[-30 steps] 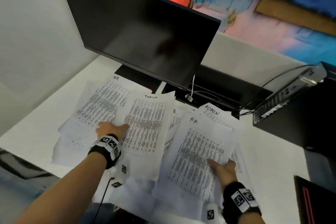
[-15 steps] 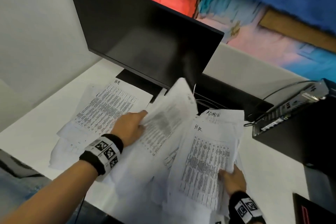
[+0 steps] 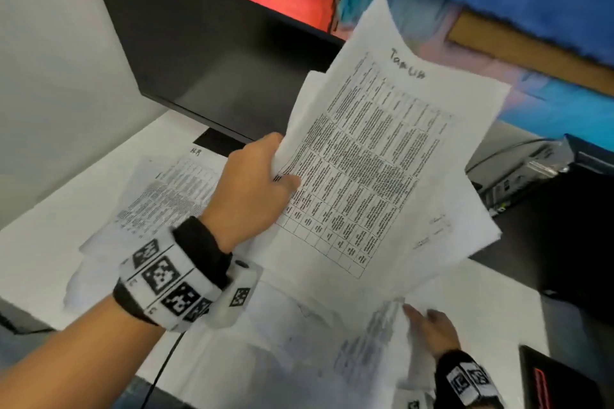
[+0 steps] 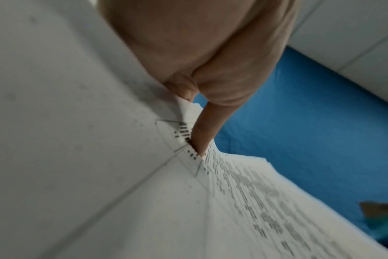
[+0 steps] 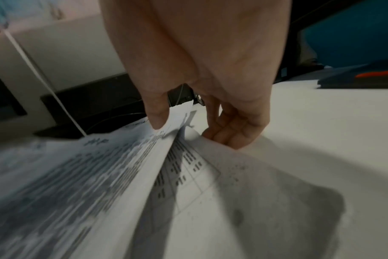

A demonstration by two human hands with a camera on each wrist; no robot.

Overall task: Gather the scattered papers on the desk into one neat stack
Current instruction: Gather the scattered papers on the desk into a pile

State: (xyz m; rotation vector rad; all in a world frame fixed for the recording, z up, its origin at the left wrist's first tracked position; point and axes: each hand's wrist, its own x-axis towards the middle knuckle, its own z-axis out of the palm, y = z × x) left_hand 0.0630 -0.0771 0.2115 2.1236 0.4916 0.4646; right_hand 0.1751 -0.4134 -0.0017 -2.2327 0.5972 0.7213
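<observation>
White desk [image 3: 53,242] – printed sheets [image 3: 172,189] spread over the left and near side (one's marked HR), a black monitor base [image 3: 219,143] at the back, a dark device [image 3: 561,378] near the right corner

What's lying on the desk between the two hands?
Loose printed papers cover the white desk between the left hand, which holds raised sheets, and the right hand; the head view shows it.
</observation>
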